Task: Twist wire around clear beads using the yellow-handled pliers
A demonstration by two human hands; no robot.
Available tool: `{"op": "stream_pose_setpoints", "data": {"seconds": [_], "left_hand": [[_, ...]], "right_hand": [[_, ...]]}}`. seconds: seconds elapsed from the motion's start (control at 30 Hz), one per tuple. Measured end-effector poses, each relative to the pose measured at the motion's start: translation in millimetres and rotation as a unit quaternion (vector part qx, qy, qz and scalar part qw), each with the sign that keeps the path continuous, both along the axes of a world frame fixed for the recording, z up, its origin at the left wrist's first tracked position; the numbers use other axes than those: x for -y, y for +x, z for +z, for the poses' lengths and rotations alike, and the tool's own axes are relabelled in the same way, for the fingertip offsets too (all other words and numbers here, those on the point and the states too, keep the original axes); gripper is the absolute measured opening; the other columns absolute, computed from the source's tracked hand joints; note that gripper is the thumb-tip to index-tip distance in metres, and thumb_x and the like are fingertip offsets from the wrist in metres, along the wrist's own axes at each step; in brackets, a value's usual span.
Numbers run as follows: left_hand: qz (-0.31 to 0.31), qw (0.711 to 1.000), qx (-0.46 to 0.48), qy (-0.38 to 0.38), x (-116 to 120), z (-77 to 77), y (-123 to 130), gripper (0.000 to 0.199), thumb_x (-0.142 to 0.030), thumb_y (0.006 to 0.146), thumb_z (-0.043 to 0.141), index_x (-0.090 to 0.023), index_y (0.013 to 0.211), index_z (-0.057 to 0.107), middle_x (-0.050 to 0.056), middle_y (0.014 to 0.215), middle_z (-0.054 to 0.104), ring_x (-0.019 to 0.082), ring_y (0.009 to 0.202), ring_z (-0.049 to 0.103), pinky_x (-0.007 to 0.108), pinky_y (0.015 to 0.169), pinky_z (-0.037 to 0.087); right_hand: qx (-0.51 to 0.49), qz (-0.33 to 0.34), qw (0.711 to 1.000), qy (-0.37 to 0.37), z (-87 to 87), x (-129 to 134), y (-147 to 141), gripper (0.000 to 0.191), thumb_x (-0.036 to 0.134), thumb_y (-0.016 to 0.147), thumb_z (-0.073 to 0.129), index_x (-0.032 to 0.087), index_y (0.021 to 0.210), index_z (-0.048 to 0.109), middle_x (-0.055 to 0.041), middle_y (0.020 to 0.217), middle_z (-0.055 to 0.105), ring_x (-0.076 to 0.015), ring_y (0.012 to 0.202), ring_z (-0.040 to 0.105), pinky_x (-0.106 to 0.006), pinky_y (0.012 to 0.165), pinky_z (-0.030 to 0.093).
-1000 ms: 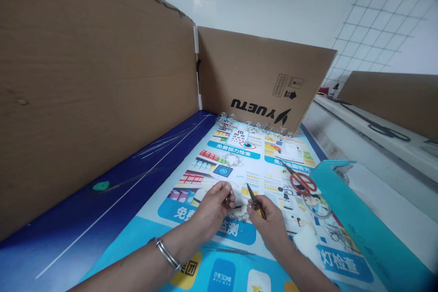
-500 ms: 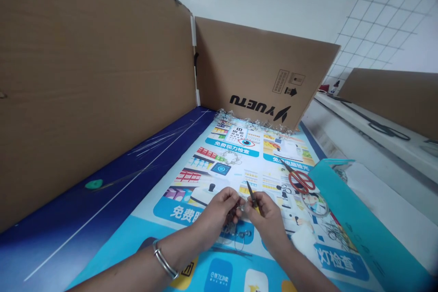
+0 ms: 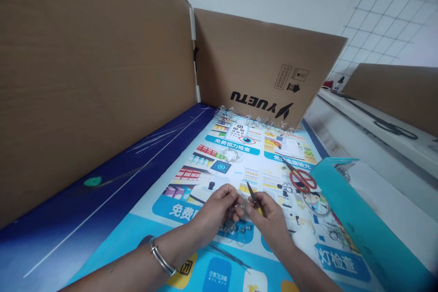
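My left hand (image 3: 221,212) pinches a small piece with thin wire and a clear part (image 3: 243,205) between thumb and fingers. My right hand (image 3: 270,216) is closed around a slim tool (image 3: 253,195) with a dark pointed tip and yellow handles, seemingly needle-nose pliers. The tip points up and away, beside the small piece rather than on it. The right fingertips meet the same piece from the right. Under the hands lie a tangle of silvery wire pieces (image 3: 242,232) and a few thin dark rods (image 3: 229,255).
Red-handled scissors (image 3: 303,179), a clear tape-like ring (image 3: 316,203) and loose wires (image 3: 335,232) lie to the right, by a turquoise box (image 3: 362,219). More wire pieces (image 3: 253,121) line the back cardboard panel (image 3: 267,64). A green object (image 3: 92,181) lies left.
The view has shifted slightly. My hands stay together around the small piece, and its clear part shows more between the fingertips. The tool keeps nearly the same angle.
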State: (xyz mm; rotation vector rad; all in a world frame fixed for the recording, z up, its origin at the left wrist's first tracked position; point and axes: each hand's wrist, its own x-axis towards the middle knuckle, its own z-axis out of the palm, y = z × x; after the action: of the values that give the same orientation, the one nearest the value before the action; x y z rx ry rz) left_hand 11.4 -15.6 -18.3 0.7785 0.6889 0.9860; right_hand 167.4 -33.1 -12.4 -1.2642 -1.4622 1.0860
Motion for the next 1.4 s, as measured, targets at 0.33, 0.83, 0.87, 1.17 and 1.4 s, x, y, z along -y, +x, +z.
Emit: {"op": "stream_pose_setpoints", "data": {"seconds": [0.33, 0.83, 0.87, 1.17, 1.4], "left_hand": [[0.013, 0.999, 0.043, -0.021, 2.0, 6.3, -4.4, 0.021, -0.034, 0.086, 0.051, -0.016, 0.076, 0.054, 0.004, 0.078, 0.06, 0.01, 0.06, 0.054, 0.022, 0.057, 0.043], [-0.021, 1.0, 0.007, -0.004, 4.3, 2.5, -3.7, 0.021, -0.034, 0.086, 0.05, -0.015, 0.076, 0.051, 0.003, 0.07, 0.06, 0.01, 0.057, 0.053, 0.022, 0.057, 0.04], [-0.022, 1.0, -0.007, 0.005, 4.3, 1.5, -3.9, 0.022, -0.035, 0.086, 0.05, -0.016, 0.076, 0.051, 0.003, 0.07, 0.06, 0.01, 0.057, 0.053, 0.023, 0.058, 0.04], [-0.051, 0.991, -0.079, 0.092, -0.4, 3.7, -6.1, 0.024, -0.039, 0.085, 0.05, -0.017, 0.075, 0.048, 0.0, 0.064, 0.056, 0.011, 0.058, 0.051, 0.022, 0.056, 0.036], [-0.1, 0.989, -0.057, 0.094, -2.6, 11.6, -11.1, 0.024, -0.038, 0.083, 0.054, -0.016, 0.075, 0.049, 0.0, 0.068, 0.054, 0.011, 0.063, 0.05, 0.023, 0.062, 0.038]], "right_hand": [[0.031, -0.005, 0.999, 0.002, 1.3, 6.2, 3.5, 0.021, 0.037, 0.076, 0.059, 0.018, 0.081, 0.056, -0.0021, 0.076, 0.057, -0.0167, 0.071, 0.053, -0.026, 0.062, 0.043], [0.056, -0.02, 0.998, -0.029, -4.1, 10.4, 8.8, 0.018, 0.034, 0.078, 0.055, 0.016, 0.083, 0.057, 0.0013, 0.066, 0.05, -0.0112, 0.056, 0.044, -0.022, 0.051, 0.038], [0.059, -0.018, 0.998, -0.028, -3.6, 10.9, 8.7, 0.018, 0.034, 0.078, 0.055, 0.017, 0.083, 0.057, 0.0015, 0.066, 0.05, -0.0112, 0.056, 0.044, -0.022, 0.051, 0.038], [0.071, -0.001, 0.997, -0.02, 1.1, 13.2, 8.3, 0.017, 0.034, 0.078, 0.055, 0.017, 0.079, 0.055, 0.0026, 0.065, 0.046, -0.0103, 0.056, 0.04, -0.022, 0.051, 0.036], [0.063, 0.013, 0.997, -0.039, 2.4, 10.4, 10.2, 0.017, 0.033, 0.078, 0.055, 0.017, 0.078, 0.055, 0.0016, 0.068, 0.048, -0.0112, 0.058, 0.043, -0.022, 0.051, 0.037]]}}
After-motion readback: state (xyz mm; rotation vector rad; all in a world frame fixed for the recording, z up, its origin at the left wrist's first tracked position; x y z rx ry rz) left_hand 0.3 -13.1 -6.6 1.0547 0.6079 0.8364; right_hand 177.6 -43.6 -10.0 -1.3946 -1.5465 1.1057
